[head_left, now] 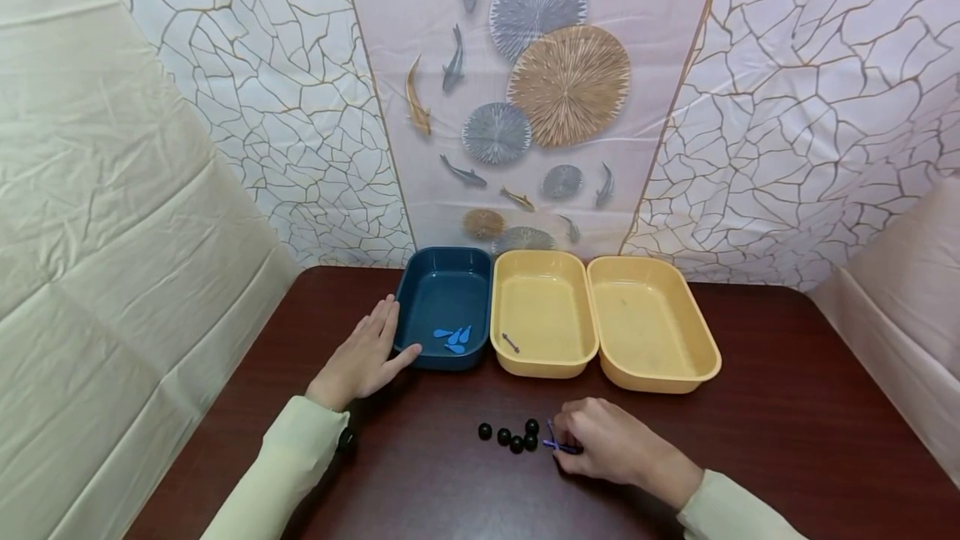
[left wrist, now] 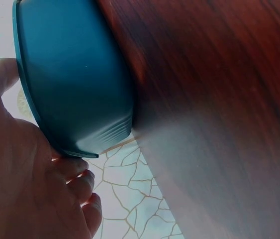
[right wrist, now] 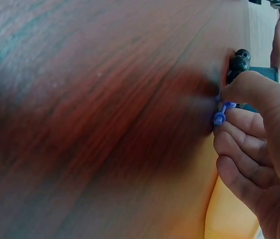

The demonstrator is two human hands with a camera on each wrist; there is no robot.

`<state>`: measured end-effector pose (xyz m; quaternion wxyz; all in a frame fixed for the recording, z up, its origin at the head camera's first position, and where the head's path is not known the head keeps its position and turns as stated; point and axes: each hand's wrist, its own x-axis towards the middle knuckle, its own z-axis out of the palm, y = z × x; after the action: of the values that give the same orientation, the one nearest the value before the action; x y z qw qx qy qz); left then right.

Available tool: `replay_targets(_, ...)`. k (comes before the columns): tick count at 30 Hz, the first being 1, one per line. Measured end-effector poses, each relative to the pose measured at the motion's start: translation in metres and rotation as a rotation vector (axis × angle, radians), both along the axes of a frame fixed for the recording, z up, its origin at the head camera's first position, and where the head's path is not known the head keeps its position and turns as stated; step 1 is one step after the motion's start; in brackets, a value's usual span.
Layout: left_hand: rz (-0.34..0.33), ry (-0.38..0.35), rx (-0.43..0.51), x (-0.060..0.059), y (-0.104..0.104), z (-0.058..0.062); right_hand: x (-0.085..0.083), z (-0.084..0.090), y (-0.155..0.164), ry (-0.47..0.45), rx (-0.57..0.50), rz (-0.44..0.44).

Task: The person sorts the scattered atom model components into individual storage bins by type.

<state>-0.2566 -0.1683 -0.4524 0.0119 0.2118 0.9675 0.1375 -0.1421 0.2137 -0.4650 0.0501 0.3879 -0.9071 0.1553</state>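
Note:
My left hand (head_left: 362, 361) rests with fairly straight fingers at the left rim of the dark blue bin (head_left: 480, 307), its thumb over the front corner. Several small blue drop-shaped pieces (head_left: 455, 338) lie in that bin. Over the table, my right hand (head_left: 606, 442) has its fingers curled, with thumb and index finger pinching a small purple stick (right wrist: 220, 118) with knobbed ends. A second purple stick shows close to the fingertips, partly hidden by the hand. Just left of them sit several round black beads (head_left: 517, 444).
A yellow bin (head_left: 543, 369) stands beside the blue one, with one small purple stick (head_left: 511, 343) inside. Another yellow bin (head_left: 660, 382) adjoins it on the right. The bins line the back of the dark wooden table (head_left: 420, 490), before a patterned cloth (head_left: 495, 215).

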Motion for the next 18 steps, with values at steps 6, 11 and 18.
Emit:
replay_targets(6, 0.002, -0.005, -0.002, 0.000, 0.000, 0.000, -0.002, 0.000, 0.003, 0.026, -0.010, 0.000)
replay_targets(11, 0.000, -0.003, -0.004, 0.000, 0.000, -0.002, -0.004, 0.005, 0.007, 0.051, -0.022, 0.005)
replay_targets(18, -0.001, -0.003, -0.003, -0.001, 0.000, -0.001, -0.007, 0.018, 0.013, 0.103, -0.020, 0.019)
